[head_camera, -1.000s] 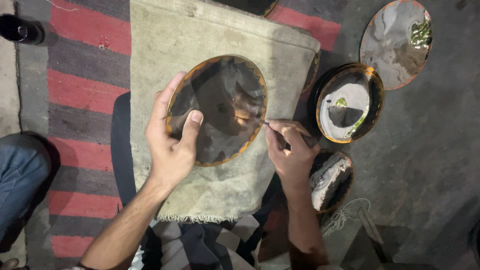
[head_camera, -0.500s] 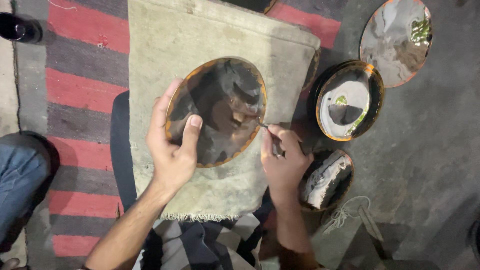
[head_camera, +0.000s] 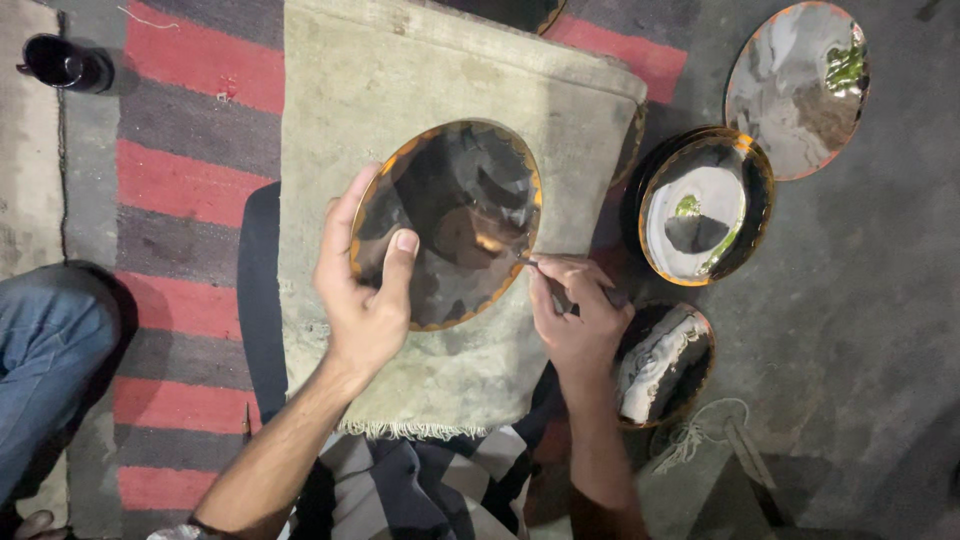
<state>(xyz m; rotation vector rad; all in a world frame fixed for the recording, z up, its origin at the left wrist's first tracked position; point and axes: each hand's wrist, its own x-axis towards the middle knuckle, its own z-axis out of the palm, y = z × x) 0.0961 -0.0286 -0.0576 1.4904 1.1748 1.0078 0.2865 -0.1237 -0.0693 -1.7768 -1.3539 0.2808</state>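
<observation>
Since the earlier frame the right hand (head_camera: 578, 322) has slid a little lower along the plate's right rim, while the left hand (head_camera: 362, 290) has hardly shifted. The striped rug (head_camera: 180, 200) fills the left of the frame, with bare grey floor (head_camera: 860, 330) on the right. On the rug lies a folded beige cloth (head_camera: 400, 110), and on it, at frame centre, rests the shiny round plate (head_camera: 447, 222) with an orange rim, tilted slightly. The left hand is clamped on the plate's lower left edge, thumb on the face and fingers behind. The right hand is closed around a thin tool (head_camera: 532, 260) whose tip meets the plate's right rim; the tool's long axis runs from lower right up to the left, towards the plate's centre. The right hand is thus the nearer one to the spot being worked, just beside the rim. Room is tight on the right: a stack of plates (head_camera: 705, 205) sits near the right hand, another plate (head_camera: 798, 88) lies upper right, and a bowl with a rag (head_camera: 662, 362) touches the wrist. A dark bottle (head_camera: 62, 62) stands upper left, well apart.
</observation>
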